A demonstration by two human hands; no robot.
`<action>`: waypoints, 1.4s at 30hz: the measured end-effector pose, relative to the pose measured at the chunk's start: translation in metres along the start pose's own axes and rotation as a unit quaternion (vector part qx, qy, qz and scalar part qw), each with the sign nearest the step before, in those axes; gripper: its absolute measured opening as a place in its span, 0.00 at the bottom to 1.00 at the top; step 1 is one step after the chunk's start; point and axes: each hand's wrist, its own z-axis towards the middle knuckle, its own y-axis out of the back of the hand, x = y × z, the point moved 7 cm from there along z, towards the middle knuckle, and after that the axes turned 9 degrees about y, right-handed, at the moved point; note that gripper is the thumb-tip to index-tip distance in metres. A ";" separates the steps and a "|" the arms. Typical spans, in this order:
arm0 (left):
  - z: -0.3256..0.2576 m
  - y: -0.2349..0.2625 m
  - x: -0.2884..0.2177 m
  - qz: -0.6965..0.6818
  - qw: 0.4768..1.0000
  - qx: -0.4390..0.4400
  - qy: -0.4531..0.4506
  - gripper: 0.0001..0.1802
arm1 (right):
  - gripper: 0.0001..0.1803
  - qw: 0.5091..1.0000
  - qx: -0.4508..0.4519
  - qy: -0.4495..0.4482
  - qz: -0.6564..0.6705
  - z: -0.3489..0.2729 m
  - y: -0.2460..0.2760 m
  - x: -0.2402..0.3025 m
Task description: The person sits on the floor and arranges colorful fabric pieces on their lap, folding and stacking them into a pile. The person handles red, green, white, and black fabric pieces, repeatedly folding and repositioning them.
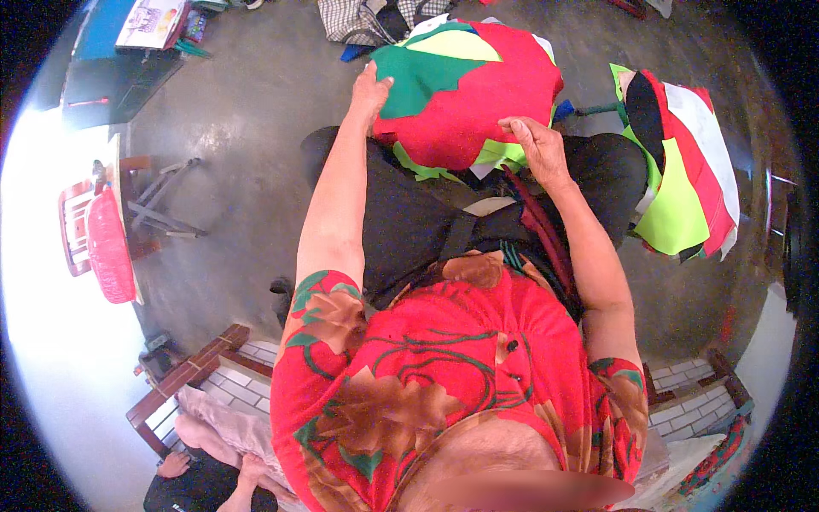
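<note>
A pile of cut felt-like cloth pieces lies in front of me at my knees. On top are a large red piece (pixel 478 111) and a green piece (pixel 424 78), with a pale yellow piece (pixel 461 46) beyond them. My left hand (pixel 371 92) grips the green piece at its left edge, thumb on top. Just above the right part of the red piece, my right hand (pixel 539 152) has thumb and fingers pinched together. What it holds, if anything, is too small to make out. Lime-green cloth (pixel 499 155) shows under the red piece's near edge.
To the right hangs another stack of red, white and lime cloth (pixel 682 192). Checked fabric (pixel 354 21) lies at the far side. At left are a folding metal stand (pixel 164 200) and a chair with a red cushion (pixel 111 246). Someone in black (pixel 209 482) sits behind, lower left.
</note>
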 end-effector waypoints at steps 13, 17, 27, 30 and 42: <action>-0.023 0.023 -0.038 0.119 0.987 -0.109 0.006 0.35 | 0.18 0.998 0.031 -0.044 -0.028 -0.001 -0.006 -0.017; -0.039 0.034 -0.045 0.186 0.957 -0.225 -0.001 0.32 | 0.18 0.998 0.029 -0.042 -0.035 0.001 -0.006 -0.013; -0.102 -0.070 -0.088 0.308 0.906 -0.041 -0.288 0.33 | 0.19 0.999 0.019 -0.041 0.002 -0.007 -0.009 -0.025; -0.098 -0.086 -0.068 0.367 0.888 -0.024 -0.276 0.34 | 0.22 0.996 0.039 -0.033 -0.070 0.000 -0.008 -0.018; -0.090 -0.095 -0.065 0.433 0.867 0.014 -0.248 0.36 | 0.19 0.996 -0.053 0.072 -0.029 -0.011 0.019 0.013</action>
